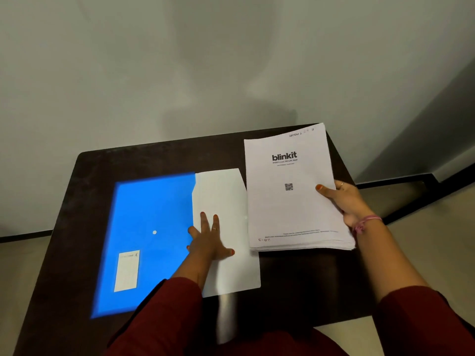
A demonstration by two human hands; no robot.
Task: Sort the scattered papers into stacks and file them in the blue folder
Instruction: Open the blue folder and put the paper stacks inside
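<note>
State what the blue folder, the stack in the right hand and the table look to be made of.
Blue folder: likely plastic, smooth, with a white snap stud and pale translucent flap.
Paper stack: matte white printed paper, layered sheet edges showing.
Table: dark, faintly glossy; wood or laminate, unclear.

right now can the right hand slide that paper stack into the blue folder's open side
Probably yes. The right hand grips the paper stack right beside the open flap, which the left hand presses flat on the blue folder. Nothing lies between them.

Dark table (84,191) under blue folder (149,206)
</note>
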